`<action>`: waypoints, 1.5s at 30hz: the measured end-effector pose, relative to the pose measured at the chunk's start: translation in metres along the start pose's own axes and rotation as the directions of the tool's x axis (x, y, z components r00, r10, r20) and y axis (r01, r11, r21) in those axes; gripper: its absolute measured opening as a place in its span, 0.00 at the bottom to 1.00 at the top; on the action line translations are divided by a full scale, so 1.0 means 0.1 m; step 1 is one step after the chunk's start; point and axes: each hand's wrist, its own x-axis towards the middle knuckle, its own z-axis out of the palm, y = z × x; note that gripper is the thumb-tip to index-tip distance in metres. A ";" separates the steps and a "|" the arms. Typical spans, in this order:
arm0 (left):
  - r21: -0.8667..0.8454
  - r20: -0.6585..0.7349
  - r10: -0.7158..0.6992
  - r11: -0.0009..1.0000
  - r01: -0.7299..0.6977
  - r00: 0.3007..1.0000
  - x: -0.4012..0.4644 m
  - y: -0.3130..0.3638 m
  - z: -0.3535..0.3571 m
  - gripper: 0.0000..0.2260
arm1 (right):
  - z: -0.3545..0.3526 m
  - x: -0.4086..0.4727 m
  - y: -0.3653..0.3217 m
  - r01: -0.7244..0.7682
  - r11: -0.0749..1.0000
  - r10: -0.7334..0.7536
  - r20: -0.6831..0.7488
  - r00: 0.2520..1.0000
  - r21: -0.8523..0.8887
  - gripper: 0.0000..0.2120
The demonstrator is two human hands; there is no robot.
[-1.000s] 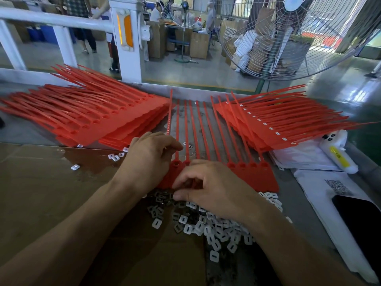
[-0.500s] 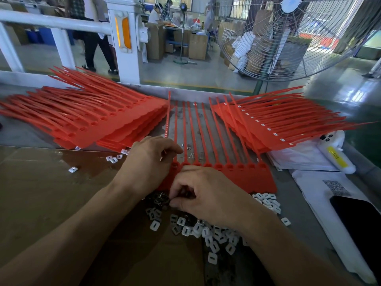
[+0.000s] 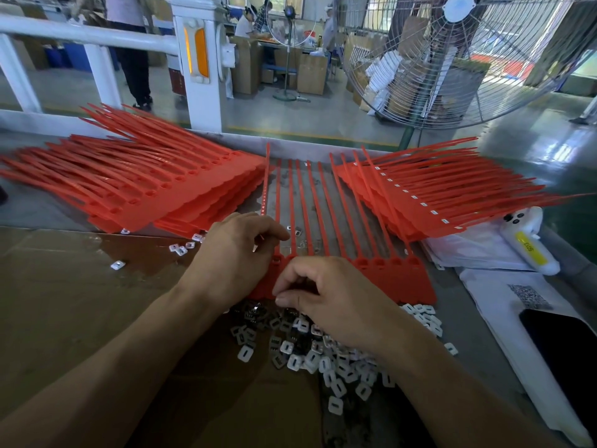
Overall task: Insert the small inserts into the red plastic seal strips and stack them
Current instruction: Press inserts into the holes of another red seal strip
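Note:
A red seal strip sheet [image 3: 395,279] lies flat in the middle, its tails pointing away from me. My left hand [image 3: 234,253] grips the sheet's left end, fingers curled over the leftmost tail. My right hand [image 3: 329,295] hovers over the head bar just to the right, thumb and curled fingers pinched together; the small insert between them is hidden. A pile of small white inserts [image 3: 326,357] lies under and in front of my right wrist. A stack of red strips [image 3: 145,195] sits at left. Another stack [image 3: 429,202], with white inserts showing, sits at right.
Loose inserts [image 3: 181,248] dot the brown cardboard [image 3: 80,302] at left. White bags [image 3: 481,250], a white bottle [image 3: 529,250] and a dark phone [image 3: 562,347] lie at right. Beyond the table's far edge stand a white railing post [image 3: 197,59] and a big fan [image 3: 468,56].
Both hands stay at the left end of the sheet. My right hand's fingers shifted slightly over the head bar.

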 end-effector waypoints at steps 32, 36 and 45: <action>-0.199 0.111 0.289 0.944 -0.264 0.951 -0.03 0.01 -0.03 0.05 | -0.12 0.07 0.10 -0.113 0.745 0.326 -0.211 0.921 0.658 0.03; -0.228 0.084 0.254 0.946 -0.230 0.964 -0.01 0.00 -0.02 0.03 | -0.12 0.02 0.05 -0.076 0.886 0.230 -0.293 0.928 0.457 0.04; -0.178 0.119 0.186 0.970 -0.164 0.975 -0.01 0.03 -0.04 0.03 | -0.16 0.03 0.07 -0.066 0.964 0.152 -0.329 0.932 0.258 0.06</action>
